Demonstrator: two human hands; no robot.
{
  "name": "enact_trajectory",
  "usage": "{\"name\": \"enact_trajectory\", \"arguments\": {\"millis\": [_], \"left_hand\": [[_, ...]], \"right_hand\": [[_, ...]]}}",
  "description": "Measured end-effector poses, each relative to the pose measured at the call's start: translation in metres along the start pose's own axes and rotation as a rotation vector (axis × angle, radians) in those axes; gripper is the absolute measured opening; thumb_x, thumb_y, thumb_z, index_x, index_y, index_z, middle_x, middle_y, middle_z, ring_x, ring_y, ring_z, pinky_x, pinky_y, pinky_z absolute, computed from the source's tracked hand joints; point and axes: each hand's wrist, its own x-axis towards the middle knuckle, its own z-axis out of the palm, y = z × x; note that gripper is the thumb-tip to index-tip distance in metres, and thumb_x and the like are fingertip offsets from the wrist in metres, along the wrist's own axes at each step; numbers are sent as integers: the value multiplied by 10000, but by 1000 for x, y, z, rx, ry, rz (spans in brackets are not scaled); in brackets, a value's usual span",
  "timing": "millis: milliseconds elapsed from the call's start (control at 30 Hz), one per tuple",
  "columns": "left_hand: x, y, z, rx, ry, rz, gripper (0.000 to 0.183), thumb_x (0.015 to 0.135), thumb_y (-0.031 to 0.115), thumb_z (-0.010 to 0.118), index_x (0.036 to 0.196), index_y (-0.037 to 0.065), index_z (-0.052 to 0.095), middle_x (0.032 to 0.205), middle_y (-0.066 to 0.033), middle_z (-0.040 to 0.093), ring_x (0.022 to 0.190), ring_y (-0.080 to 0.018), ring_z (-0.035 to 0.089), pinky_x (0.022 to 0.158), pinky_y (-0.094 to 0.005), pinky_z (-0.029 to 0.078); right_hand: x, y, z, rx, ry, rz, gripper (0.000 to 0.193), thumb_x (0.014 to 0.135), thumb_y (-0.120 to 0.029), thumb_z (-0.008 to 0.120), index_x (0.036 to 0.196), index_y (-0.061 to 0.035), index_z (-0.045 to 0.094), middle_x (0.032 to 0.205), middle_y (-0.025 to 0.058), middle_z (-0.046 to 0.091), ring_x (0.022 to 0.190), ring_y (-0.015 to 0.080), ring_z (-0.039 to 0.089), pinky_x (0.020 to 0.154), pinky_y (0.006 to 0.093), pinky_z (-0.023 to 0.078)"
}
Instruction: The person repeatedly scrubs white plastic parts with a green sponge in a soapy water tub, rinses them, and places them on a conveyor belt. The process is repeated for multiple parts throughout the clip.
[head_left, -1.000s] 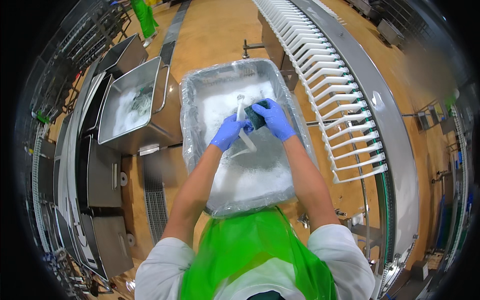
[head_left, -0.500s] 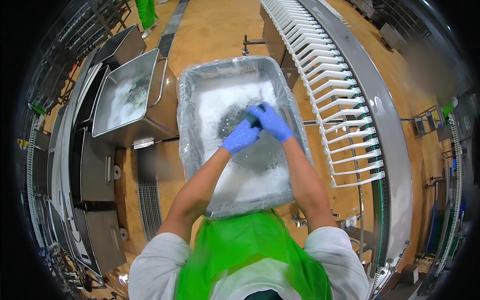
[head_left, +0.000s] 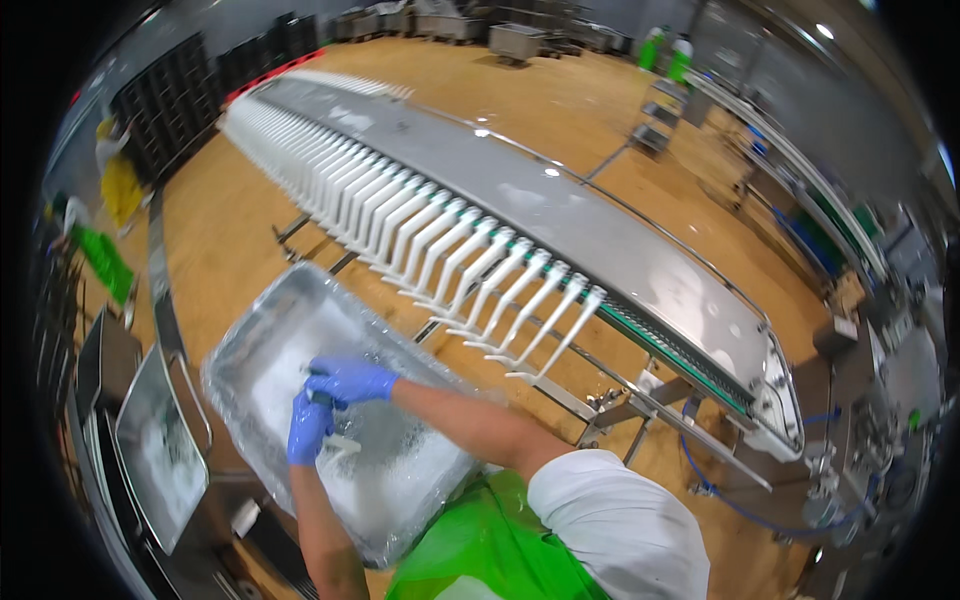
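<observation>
Blue gloves cover both my hands, which are closed together over a large tub (head_left: 225,355) lined with clear plastic and filled with foamy water. My left hand (head_left: 309,428) is wrapped round a white plastic piece (head_left: 343,446), whose bent end shows beside the palm. Across the top of it lies my right hand (head_left: 352,380), its fingers curled around a small dark green pad (head_left: 320,398), mostly hidden by the glove. The two hands touch, and how pad and piece meet between them cannot be made out.
A long conveyor (head_left: 560,215) with a row of white arms (head_left: 440,240) runs diagonally beyond the tub. At left stands a metal bin (head_left: 160,460) with suds. Several people in green or yellow aprons, one a person (head_left: 120,175) in yellow, are farther off.
My view has swung to the right, bringing the whole conveyor in. The hands stay joined over the tub, the right now lying across the left, and a white piece shows by the left palm.
</observation>
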Motion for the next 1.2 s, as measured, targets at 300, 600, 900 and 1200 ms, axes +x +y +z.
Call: {"name": "enact_trajectory", "arguments": {"millis": [300,600,900,1200], "left_hand": [[27,-35,10,119,227,-96,165,903,187,526,886,37,591,610,-26,505,458,-127,468,412,-304,377],[27,-57,8,364,-26,213,249,834,156,575,1002,-22,620,827,-175,669,782,-333,634,728,-440,483],[1,-14,-9,581,-60,202,277,865,197,489,1043,55,647,996,-225,653,926,-411,613,816,-476,481],[-7,-6,-11,116,67,117,231,877,109,486,986,-4,655,854,-133,660,785,-187,590,747,-346,478]], "right_hand": [[7,28,-14,-326,317,100,504,886,-474,553,911,18,659,896,266,652,838,385,650,784,481,487],[-8,1,-17,24,-57,164,380,881,-348,600,1013,4,655,858,219,666,786,245,672,698,398,545],[1,17,-4,288,-162,115,196,896,-206,610,936,-17,645,755,78,639,559,137,574,509,284,481],[-1,5,-44,700,-25,335,295,915,-274,629,1082,-32,652,873,47,645,804,142,641,612,351,574]]}}
